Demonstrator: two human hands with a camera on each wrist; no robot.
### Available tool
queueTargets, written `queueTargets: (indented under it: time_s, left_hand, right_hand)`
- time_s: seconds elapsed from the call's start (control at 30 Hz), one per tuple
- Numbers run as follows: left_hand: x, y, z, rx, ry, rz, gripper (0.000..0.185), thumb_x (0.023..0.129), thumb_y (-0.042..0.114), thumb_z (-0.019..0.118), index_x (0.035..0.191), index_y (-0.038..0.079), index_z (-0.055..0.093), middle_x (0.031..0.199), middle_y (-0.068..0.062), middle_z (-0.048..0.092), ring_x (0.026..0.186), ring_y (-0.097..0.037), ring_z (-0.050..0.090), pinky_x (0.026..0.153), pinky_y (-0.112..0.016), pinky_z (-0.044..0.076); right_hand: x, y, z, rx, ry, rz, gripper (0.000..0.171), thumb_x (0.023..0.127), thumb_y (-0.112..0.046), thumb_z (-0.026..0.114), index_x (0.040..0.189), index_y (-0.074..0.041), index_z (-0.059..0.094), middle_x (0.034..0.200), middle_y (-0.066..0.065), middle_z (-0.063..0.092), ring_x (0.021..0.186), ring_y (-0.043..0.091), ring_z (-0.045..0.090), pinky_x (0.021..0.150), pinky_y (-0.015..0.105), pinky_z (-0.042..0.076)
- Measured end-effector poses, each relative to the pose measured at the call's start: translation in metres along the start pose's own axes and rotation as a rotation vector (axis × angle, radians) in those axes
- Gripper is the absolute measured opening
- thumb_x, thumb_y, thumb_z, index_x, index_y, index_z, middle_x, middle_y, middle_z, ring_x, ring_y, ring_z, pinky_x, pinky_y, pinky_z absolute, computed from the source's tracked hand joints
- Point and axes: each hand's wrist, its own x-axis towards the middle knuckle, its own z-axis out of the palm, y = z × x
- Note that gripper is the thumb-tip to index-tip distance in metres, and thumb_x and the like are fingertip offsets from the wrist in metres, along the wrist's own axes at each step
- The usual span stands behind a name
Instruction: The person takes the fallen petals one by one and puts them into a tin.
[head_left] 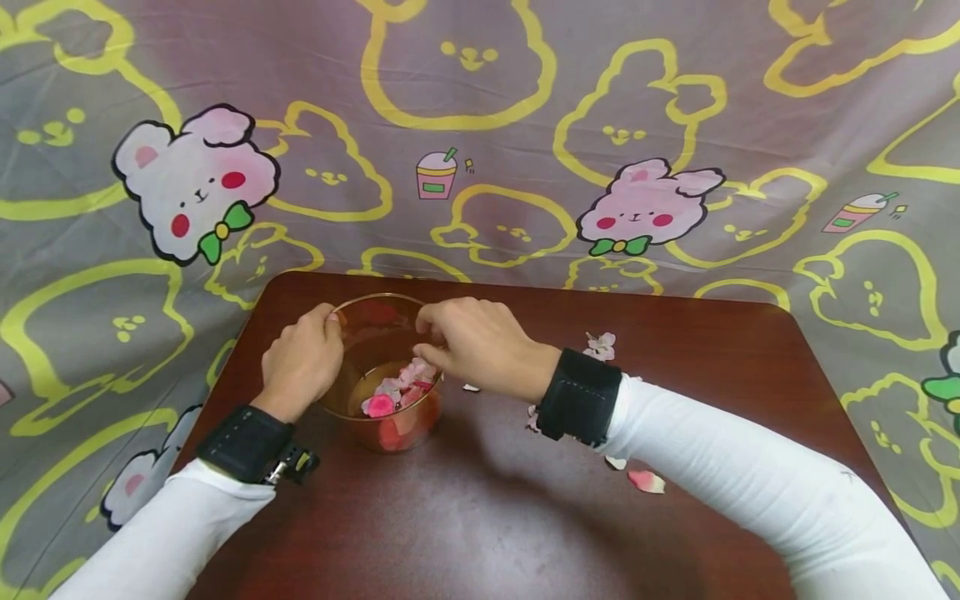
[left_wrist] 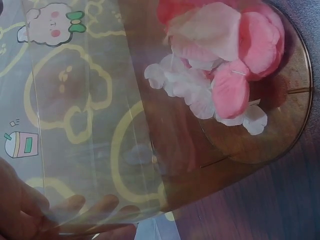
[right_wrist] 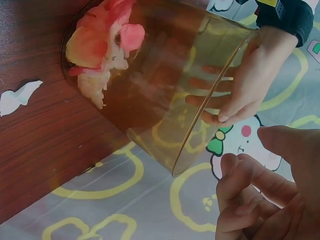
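Observation:
A clear amber cup [head_left: 375,329] stands on the dark wooden table [head_left: 480,517], with pink and white petals [head_left: 401,387] heaped in its bottom. My left hand [head_left: 300,362] grips the cup's left wall, thumb at the rim. In the right wrist view its fingers [right_wrist: 220,100] show wrapped round the cup [right_wrist: 165,90], beside the petals [right_wrist: 102,42]. My right hand [head_left: 442,342] hovers over the right rim. Its fingers [right_wrist: 245,195] are loosely curled, with nothing between them and the thumb. The left wrist view looks through the cup [left_wrist: 240,150] at the petals [left_wrist: 220,65].
Loose petals lie on the table to the right of the cup: a white blossom [head_left: 602,343], a pink petal [head_left: 647,481] and a small white one [head_left: 471,387]. A grey cloth printed with rabbits [head_left: 480,125] covers the surroundings. The table's edges lie close on the left and far sides.

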Motion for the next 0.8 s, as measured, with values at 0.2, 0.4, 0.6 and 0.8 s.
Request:
queueTargets:
  time_s: [0.2,0.4,0.6,0.8]
  left_hand:
    - [0.000,0.000,0.000,0.000,-0.001,-0.001,0.042,0.109,0.030,0.029,0.131,0.006,0.055,0.102,-0.022,0.067,0.088,-0.042,0.065,0.062,-0.048,0.043]
    - [-0.001,0.000,0.000,-0.004,0.002,0.002,0.042,0.109,0.030,0.029,0.131,0.006,0.056,0.097,-0.020,0.066,0.081,-0.037,0.063,0.060,-0.044,0.041]
    - [-0.001,0.000,0.000,-0.005,0.003,0.003,0.042,0.109,0.031,0.029,0.129,0.006,0.056,0.097,-0.020,0.066,0.083,-0.039,0.064,0.060,-0.044,0.040]
    - [-0.001,0.001,-0.001,0.001,0.000,0.000,0.042,0.109,0.031,0.029,0.129,0.006,0.056,0.099,-0.021,0.066,0.086,-0.040,0.065,0.060,-0.045,0.041]
  right_hand:
    - [0.000,0.004,-0.002,0.005,0.007,0.015,0.027,0.096,-0.037,0.069,0.112,-0.016,0.072,0.084,-0.005,0.069,0.074,0.009,0.062,0.057,0.027,0.045]
    - [0.001,0.012,-0.003,0.051,0.038,0.047,0.022,0.097,-0.035,0.067,0.110,-0.017,0.072,0.080,-0.006,0.066,0.074,0.009,0.061,0.059,0.028,0.044]
    - [0.004,0.032,0.001,0.103,0.082,0.105,0.025,0.097,-0.033,0.066,0.114,-0.015,0.071,0.093,-0.004,0.072,0.082,0.012,0.065,0.065,0.034,0.050]
    - [0.005,0.061,0.013,0.142,0.082,0.202,0.028,0.098,-0.032,0.064,0.117,-0.012,0.070,0.106,0.002,0.074,0.081,0.017,0.064,0.065,0.035,0.050]
